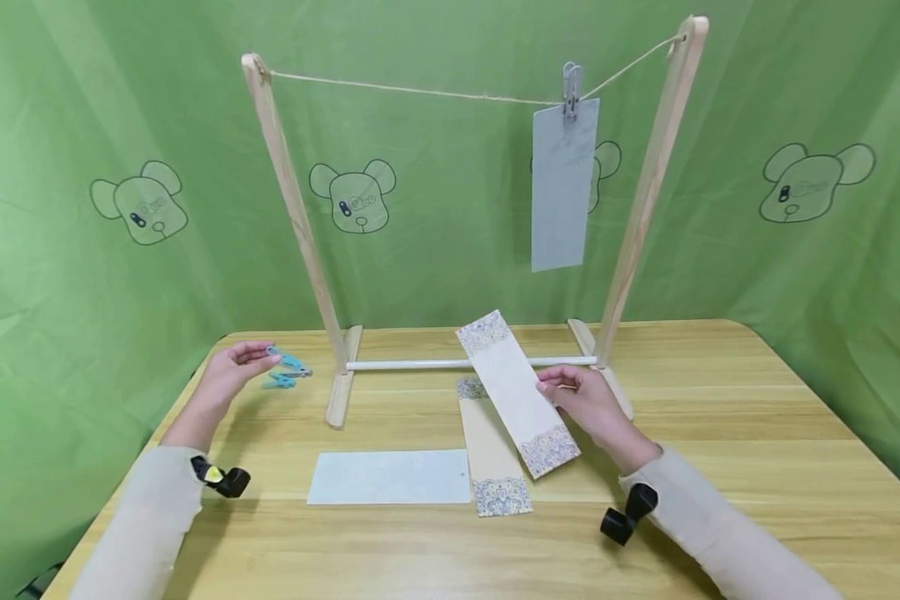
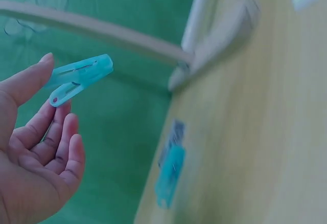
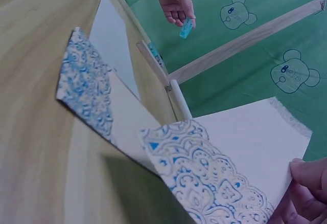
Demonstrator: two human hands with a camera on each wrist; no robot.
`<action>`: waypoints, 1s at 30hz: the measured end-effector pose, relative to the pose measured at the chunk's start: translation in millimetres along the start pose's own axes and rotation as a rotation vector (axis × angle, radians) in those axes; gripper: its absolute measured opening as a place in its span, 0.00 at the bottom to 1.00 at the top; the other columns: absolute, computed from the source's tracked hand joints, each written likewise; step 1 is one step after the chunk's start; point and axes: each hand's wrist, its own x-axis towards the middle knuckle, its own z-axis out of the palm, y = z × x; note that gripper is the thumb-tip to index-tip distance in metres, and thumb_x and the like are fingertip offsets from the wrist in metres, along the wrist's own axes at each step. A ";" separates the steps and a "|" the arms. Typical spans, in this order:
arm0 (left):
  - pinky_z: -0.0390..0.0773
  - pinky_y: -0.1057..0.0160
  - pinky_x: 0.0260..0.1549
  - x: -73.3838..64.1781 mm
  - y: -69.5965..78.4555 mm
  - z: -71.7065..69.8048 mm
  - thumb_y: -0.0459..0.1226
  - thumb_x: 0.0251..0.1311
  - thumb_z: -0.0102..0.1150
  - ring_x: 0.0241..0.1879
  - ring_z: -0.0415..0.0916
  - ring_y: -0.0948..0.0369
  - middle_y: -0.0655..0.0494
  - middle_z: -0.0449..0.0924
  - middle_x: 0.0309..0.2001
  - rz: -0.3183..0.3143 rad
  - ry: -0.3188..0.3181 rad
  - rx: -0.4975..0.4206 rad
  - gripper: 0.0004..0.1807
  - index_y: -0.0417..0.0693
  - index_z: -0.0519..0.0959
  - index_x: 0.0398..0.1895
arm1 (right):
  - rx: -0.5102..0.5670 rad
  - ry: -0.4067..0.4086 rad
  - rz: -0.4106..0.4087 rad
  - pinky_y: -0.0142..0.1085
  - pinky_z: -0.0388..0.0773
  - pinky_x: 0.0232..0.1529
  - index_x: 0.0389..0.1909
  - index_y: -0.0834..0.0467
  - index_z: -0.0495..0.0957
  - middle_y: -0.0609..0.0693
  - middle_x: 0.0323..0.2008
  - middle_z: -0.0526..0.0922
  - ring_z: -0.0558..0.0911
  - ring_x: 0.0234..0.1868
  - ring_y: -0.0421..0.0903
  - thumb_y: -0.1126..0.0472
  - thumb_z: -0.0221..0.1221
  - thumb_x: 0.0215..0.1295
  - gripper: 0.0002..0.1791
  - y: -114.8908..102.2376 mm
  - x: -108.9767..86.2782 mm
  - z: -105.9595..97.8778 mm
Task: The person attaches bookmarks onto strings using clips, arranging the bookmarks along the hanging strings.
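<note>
From where I stand, the right hand (image 3: 309,191) pinches the edge of a cream bookmark-like card (image 3: 230,155), its near end stamped with a lacy blue mandala border and a paler, finer band across its far end. Behind it lies a second patterned card (image 3: 110,96), blue scrollwork at one end; beyond that, a plain pale card (image 3: 115,45) rests on the wood-grain table (image 3: 36,111). Up top, the left hand (image 3: 174,1) pinches a turquoise clothespin (image 3: 186,28) by its end. A wooden post (image 3: 245,42) slants past the green curtain (image 3: 225,75) printed with bear heads (image 3: 295,71), near a white rod (image 3: 180,99).
</note>
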 end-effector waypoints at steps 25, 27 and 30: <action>0.76 0.73 0.47 24.9 112.6 68.0 0.35 0.57 0.63 0.40 0.76 0.67 0.65 0.80 0.37 0.172 -0.093 -0.238 0.21 0.40 0.74 0.53 | 0.214 0.103 -0.027 0.33 0.83 0.33 0.47 0.67 0.76 0.39 0.29 0.82 0.81 0.28 0.38 0.65 0.61 0.62 0.14 -40.5 49.9 17.2; 0.75 0.72 0.47 29.8 126.1 73.0 0.34 0.57 0.64 0.40 0.77 0.66 0.64 0.80 0.37 0.198 -0.105 -0.226 0.22 0.37 0.74 0.54 | 0.216 0.113 -0.032 0.34 0.83 0.35 0.47 0.67 0.76 0.39 0.30 0.83 0.81 0.29 0.38 0.65 0.61 0.62 0.15 -43.8 52.6 18.1; 0.76 0.71 0.48 35.0 148.3 79.4 0.33 0.55 0.65 0.41 0.77 0.65 0.62 0.81 0.38 0.238 -0.120 -0.231 0.22 0.36 0.74 0.53 | 0.220 0.125 -0.040 0.35 0.83 0.36 0.48 0.66 0.76 0.40 0.31 0.83 0.81 0.31 0.38 0.63 0.62 0.61 0.16 -49.1 57.3 20.1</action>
